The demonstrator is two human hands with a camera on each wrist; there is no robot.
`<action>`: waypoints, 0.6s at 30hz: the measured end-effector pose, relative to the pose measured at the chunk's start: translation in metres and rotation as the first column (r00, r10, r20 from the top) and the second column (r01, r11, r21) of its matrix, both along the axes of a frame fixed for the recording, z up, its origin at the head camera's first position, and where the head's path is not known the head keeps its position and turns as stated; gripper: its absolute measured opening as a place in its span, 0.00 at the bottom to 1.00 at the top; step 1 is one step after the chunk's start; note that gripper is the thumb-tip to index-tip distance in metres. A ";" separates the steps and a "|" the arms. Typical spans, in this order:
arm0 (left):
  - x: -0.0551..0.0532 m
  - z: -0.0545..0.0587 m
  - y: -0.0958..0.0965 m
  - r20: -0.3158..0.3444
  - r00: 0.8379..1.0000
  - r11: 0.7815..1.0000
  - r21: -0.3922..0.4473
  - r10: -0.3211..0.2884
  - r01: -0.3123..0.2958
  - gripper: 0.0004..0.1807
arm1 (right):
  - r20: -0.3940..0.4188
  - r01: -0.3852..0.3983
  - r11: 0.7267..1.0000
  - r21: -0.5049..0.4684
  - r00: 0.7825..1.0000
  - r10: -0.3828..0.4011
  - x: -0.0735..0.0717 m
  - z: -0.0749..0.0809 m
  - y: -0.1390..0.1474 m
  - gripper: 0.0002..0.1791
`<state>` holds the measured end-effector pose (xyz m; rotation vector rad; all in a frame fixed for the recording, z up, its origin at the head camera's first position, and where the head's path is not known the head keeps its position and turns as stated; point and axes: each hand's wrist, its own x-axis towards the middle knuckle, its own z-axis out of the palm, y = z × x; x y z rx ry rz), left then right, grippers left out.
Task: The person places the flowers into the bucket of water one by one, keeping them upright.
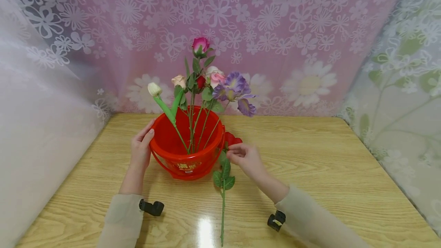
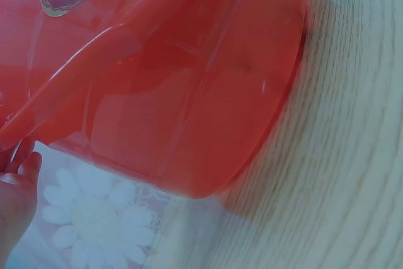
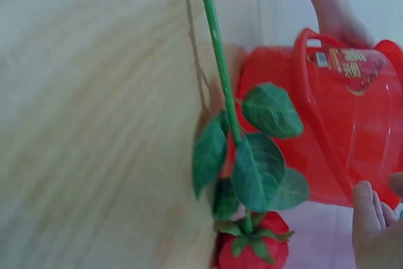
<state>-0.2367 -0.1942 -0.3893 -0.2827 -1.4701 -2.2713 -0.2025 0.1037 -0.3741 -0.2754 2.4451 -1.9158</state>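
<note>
A red plastic bucket (image 1: 187,165) stands on the wooden table, its handle hanging down the near side. My left hand (image 1: 140,146) holds its left rim, fingers against the outside; part of that hand (image 2: 19,187) shows in the left wrist view. Several artificial flowers stand inside, including a white tulip (image 1: 154,89), a magenta rose (image 1: 200,44) and a purple iris (image 1: 236,87). A red rose (image 1: 231,139) with green leaves lies right of the bucket, its stem toward me. Above it, my right hand (image 1: 249,160) is beside the bucket, fingers loosely bent, apparently holding nothing.
Wood-grain tabletop (image 1: 310,171) extends around the bucket. A pink floral curtain (image 1: 275,45) hangs behind it, with pale curtains at both sides. Black wrist cameras are worn near both sleeves.
</note>
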 end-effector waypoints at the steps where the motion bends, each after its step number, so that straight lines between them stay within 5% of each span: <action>1: 0.000 0.000 0.000 0.003 1.000 1.000 0.000 -0.001 0.001 0.17 | 0.022 -0.013 1.000 0.002 1.000 0.013 0.002 -0.001 0.001 0.14; 18: 0.000 -0.001 0.000 -0.018 1.000 1.000 0.005 -0.009 0.009 0.17 | 0.168 -0.188 0.981 0.039 0.969 0.179 0.029 -0.026 0.006 0.16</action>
